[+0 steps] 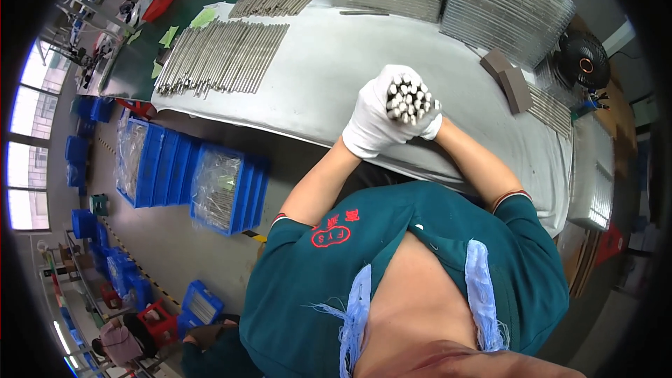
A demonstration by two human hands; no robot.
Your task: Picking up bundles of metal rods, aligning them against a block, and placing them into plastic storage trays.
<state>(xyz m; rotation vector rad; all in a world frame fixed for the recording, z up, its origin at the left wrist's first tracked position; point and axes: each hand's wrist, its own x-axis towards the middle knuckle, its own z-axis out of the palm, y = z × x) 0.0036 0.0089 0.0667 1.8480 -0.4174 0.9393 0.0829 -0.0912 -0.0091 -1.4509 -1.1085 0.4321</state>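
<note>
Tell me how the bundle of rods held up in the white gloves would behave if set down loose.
The bundle would likely spread and roll, since its ends look round and no tie shows. It may be heavy for its size, looking metallic and closely packed.

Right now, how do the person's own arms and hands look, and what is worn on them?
The left hand and right hand wear white gloves reaching the wrists. The forearms are bare below short, dark green sleeves edged with thin reddish and pale trim.
</note>
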